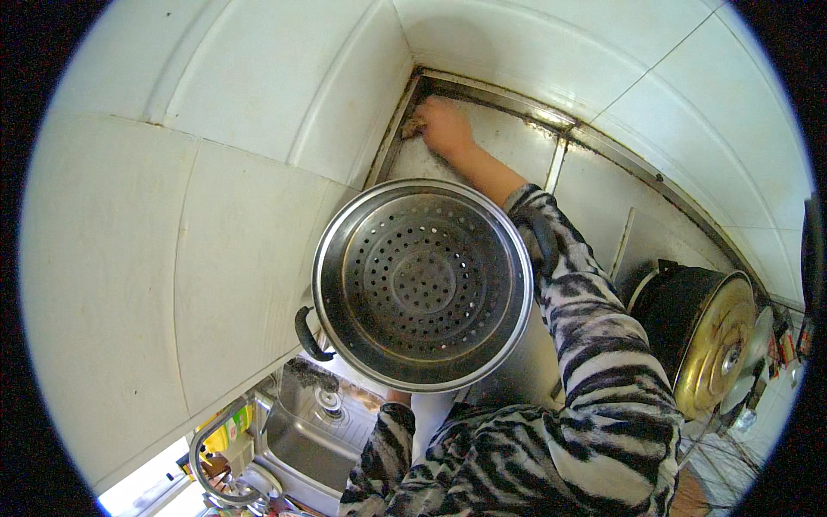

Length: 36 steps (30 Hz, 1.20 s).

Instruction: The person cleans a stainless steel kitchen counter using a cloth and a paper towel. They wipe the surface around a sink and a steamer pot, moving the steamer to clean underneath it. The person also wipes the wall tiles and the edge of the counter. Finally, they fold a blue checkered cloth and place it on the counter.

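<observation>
My right hand (446, 126) reaches into the back left corner of a stained metal surface (504, 139), its fingers closed around a crumpled brownish cloth or scrubber (413, 125). Between the arms stands a round metal steamer pot (423, 281) with a perforated bottom and a dark side handle (310, 336). Of my left hand, only a bit at the wrist (399, 397) shows below the pot's near rim; the pot hides the fingers. Dark grime lines the metal frame (497, 97) along the wall.
White tiled walls (245, 258) rise at the left and back. A stainless sink (316, 446) with a curved faucet (197, 452) lies at the lower left. At the right are a black pot (678, 316) with a gold-coloured lid (714, 349) and other kitchenware.
</observation>
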Available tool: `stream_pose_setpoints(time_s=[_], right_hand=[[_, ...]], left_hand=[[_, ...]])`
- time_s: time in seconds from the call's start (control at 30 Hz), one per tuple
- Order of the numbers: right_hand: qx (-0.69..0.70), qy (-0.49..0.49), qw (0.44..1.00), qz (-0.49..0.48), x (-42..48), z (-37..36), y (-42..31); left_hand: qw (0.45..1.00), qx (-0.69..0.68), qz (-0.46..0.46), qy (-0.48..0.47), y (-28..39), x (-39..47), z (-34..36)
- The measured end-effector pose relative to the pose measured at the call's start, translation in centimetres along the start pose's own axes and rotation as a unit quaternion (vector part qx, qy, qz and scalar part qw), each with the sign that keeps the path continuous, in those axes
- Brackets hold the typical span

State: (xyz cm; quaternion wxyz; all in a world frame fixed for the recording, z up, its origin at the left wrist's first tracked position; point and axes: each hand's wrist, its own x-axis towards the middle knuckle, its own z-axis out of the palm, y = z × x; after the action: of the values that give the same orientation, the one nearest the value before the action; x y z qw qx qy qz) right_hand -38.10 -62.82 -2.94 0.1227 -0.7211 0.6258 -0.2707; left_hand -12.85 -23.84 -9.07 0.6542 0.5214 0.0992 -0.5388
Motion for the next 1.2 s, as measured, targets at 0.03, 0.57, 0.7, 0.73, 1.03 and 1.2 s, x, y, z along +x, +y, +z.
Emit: stream_pose_setpoints(time_s=[0.03,0.57,0.7,0.73,1.03,1.2], right_hand=[[-0.015,0.007,1.000,-0.002,0.6,0.3,0.6],[-0.050,0.049,0.984,0.165,-13.0,-6.8,3.8],[-0.044,0.080,0.989,0.113,-9.9,-5.6,4.1],[-0.048,0.087,0.991,0.095,-8.5,-5.3,4.2],[0.045,0.079,0.991,0.099,-5.0,-5.5,7.1],[0.726,-0.020,0.608,0.321,-8.4,-11.4,4.8]], left_hand=[[1.000,0.001,0.000,-0.003,0.0,0.0,0.1],[0.999,-0.018,0.017,-0.030,1.1,1.8,-1.4],[0.999,-0.016,0.021,-0.030,1.3,1.7,-1.8],[0.999,-0.016,0.019,-0.027,1.2,1.6,-2.0],[0.998,-0.020,0.029,-0.044,1.1,1.6,-2.3],[0.992,-0.011,0.095,-0.087,-0.3,3.9,-4.2]])
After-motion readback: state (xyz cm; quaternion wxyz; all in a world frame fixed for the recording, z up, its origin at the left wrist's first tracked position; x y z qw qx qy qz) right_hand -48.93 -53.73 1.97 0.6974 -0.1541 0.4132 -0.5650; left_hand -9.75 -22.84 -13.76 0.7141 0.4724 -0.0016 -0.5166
